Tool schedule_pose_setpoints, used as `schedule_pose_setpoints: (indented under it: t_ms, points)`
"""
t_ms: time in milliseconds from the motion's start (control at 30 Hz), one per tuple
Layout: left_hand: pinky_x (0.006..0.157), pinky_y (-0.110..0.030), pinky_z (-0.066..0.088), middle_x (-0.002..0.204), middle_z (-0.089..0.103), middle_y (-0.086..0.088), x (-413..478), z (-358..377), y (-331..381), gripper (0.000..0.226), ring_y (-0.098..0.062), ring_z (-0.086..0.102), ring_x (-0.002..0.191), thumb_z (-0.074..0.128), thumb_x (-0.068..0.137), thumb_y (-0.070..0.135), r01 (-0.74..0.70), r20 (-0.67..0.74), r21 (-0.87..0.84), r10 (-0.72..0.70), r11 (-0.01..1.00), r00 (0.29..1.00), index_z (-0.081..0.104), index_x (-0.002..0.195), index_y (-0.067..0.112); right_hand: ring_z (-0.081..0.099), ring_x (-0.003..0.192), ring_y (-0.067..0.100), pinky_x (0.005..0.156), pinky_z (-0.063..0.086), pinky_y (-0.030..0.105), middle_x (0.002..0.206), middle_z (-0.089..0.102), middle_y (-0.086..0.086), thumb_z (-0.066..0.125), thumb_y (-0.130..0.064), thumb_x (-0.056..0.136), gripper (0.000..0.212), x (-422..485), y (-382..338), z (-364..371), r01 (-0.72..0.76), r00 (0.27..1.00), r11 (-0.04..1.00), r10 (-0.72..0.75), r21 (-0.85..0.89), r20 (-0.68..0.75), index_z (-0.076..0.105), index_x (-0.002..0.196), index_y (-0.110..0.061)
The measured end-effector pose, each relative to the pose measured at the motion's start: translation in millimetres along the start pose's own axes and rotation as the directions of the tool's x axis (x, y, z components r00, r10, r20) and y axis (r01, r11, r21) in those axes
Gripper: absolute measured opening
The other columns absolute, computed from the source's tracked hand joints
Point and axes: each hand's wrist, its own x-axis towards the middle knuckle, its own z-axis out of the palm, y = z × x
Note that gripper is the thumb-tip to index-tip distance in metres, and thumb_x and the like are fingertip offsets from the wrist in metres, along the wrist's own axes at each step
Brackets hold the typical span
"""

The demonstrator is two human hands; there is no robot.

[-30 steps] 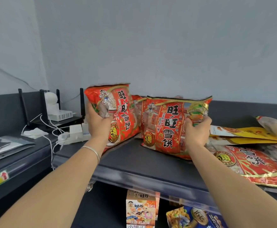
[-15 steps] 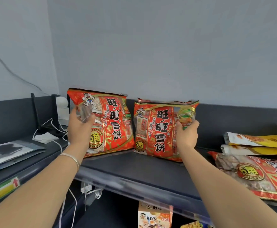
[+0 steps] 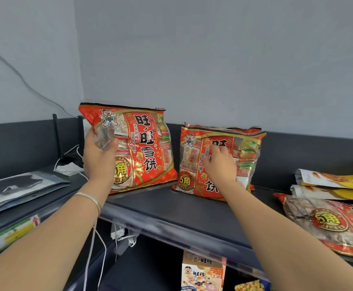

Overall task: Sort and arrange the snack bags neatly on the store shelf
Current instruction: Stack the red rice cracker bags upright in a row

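Observation:
Two red rice-cracker snack bags stand upright on the dark shelf [image 3: 171,208], leaning against its back panel. My left hand [image 3: 98,158] grips the left edge of the left bag [image 3: 142,148], thumb on its front. My right hand [image 3: 219,164] lies flat with fingers spread on the front of the right bag [image 3: 247,156], pressing it rather than gripping it. A third red bag [image 3: 326,223] lies flat at the right end of the shelf. Two yellow-and-white bags [image 3: 339,183] are stacked flat behind it.
To the left, a lower dark shelf holds plastic-sleeved papers [image 3: 18,187], a white face mask [image 3: 66,169] and white cables. A clear price rail [image 3: 171,229] runs along the shelf's front edge. Below it stand a snack carton [image 3: 203,274] and a yellow packet [image 3: 249,286].
My right hand has let go of the right bag's upper right corner and moved onto its front, palm flat. Both bags have been stood side by side further back; my left hand keeps its hold.

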Motion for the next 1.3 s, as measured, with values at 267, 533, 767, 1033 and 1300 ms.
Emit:
schedule_pose_setpoints:
  t_ms: [267, 533, 767, 1033, 1300]
  points:
    - [0.089, -0.044, 0.052, 0.115, 0.065, -0.002, -11, -36, -1, 0.04, -0.024, 0.064, 0.104, 0.066, 0.086, 0.01, 0.17, 0.007, -0.239, -0.174, 0.956, 0.985, 0.056, 0.123, 0.02, 0.046, 0.124, 0.033, 0.102, 0.043, 0.044, 0.138, 0.048, 0.014, 0.042, -0.032, 0.101, 0.042, -19, -39, 17, 0.077, 0.991, 0.961, -0.103, 0.264, 0.088, 0.049, 0.137, -0.012]
    - [0.07, -0.037, 0.056, 0.104, 0.069, -0.01, -21, -45, -10, 0.027, -0.025, 0.069, 0.084, 0.062, 0.09, 0.014, 0.343, 0.273, -0.236, -0.277, 0.909, 0.921, 0.059, 0.116, 0.02, 0.064, 0.107, 0.02, 0.092, 0.052, 0.035, 0.131, 0.057, 0.001, 0.059, -0.045, 0.092, 0.066, -27, -62, 7, -0.428, 0.848, 0.443, -0.105, 0.788, 0.519, 0.032, 0.145, -0.018]
    - [0.074, -0.04, 0.055, 0.11, 0.068, -0.006, -24, -10, -10, 0.029, -0.028, 0.068, 0.093, 0.059, 0.092, 0.03, 0.371, 0.398, -0.204, -0.269, 0.906, 0.877, 0.055, 0.121, 0.034, 0.074, 0.081, 0.025, 0.081, 0.059, 0.046, 0.096, 0.075, 0.007, 0.071, -0.035, 0.085, 0.038, -22, -32, -10, -0.337, 0.927, 0.374, -0.028, 0.864, 0.374, 0.059, 0.114, -0.015]
    - [0.09, -0.041, 0.047, 0.133, 0.052, -0.003, -47, 77, -12, 0.043, -0.022, 0.055, 0.112, 0.053, 0.096, 0.025, 0.323, 0.506, -0.018, -0.27, 0.946, 0.82, 0.041, 0.137, 0.022, 0.061, 0.114, 0.022, 0.097, 0.05, 0.049, 0.127, 0.062, 0.0, 0.051, -0.071, 0.079, 0.068, -23, 27, -41, -0.295, 0.951, 0.707, 0.281, 0.642, 0.128, 0.052, 0.131, -0.027]
    - [0.108, -0.044, 0.034, 0.141, 0.044, 0.005, -71, 117, -10, 0.062, -0.017, 0.041, 0.13, 0.06, 0.091, 0.028, 0.258, 0.606, -0.035, -0.185, 0.965, 0.774, 0.029, 0.145, 0.028, 0.063, 0.099, 0.021, 0.088, 0.054, 0.046, 0.115, 0.061, -0.001, 0.054, -0.052, 0.091, 0.058, -24, 61, -43, -0.373, 0.875, 0.649, 0.483, 0.663, 0.02, 0.041, 0.138, -0.02]
